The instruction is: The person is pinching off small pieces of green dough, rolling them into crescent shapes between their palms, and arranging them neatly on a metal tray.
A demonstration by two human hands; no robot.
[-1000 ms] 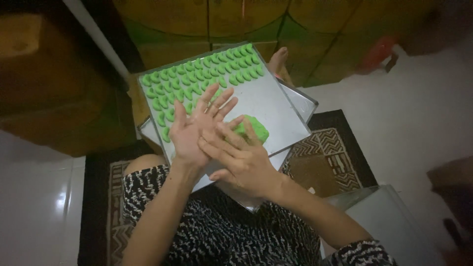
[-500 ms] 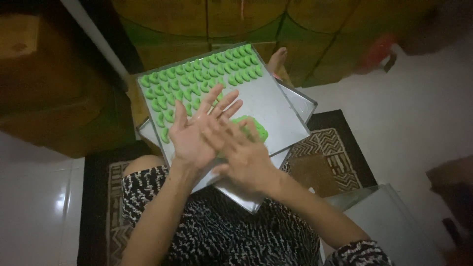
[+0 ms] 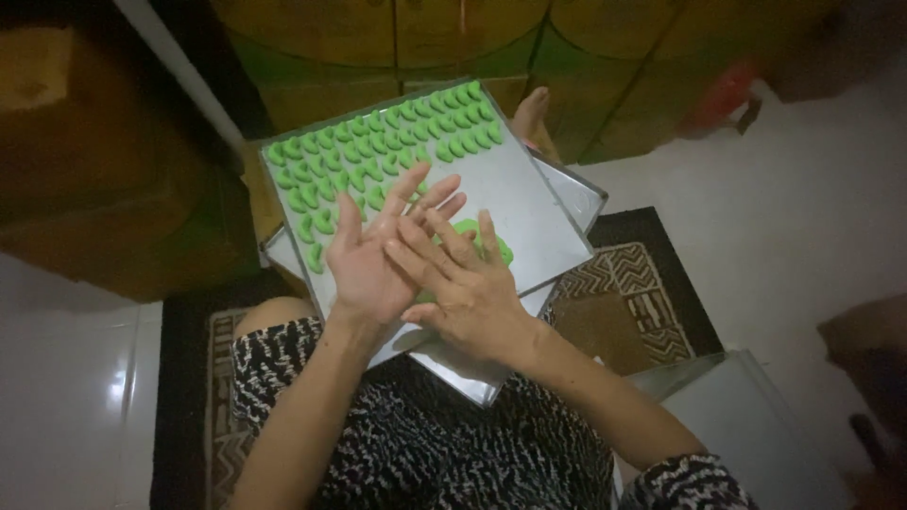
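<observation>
While the right hand (image 3: 468,288) has slid forward across the open left palm (image 3: 368,260), both stay flat, gripping nothing visible; whether dough lies between, I cannot tell; the green lump (image 3: 472,231) sits on the tray (image 3: 529,203) beyond the fingers, shaped pieces (image 3: 378,142) filling the far half; rolling seems underway.

A home floor, probably: a patterned rug (image 3: 652,302), white tiles (image 3: 803,217) and wooden cabinets (image 3: 397,38) are seen.
</observation>
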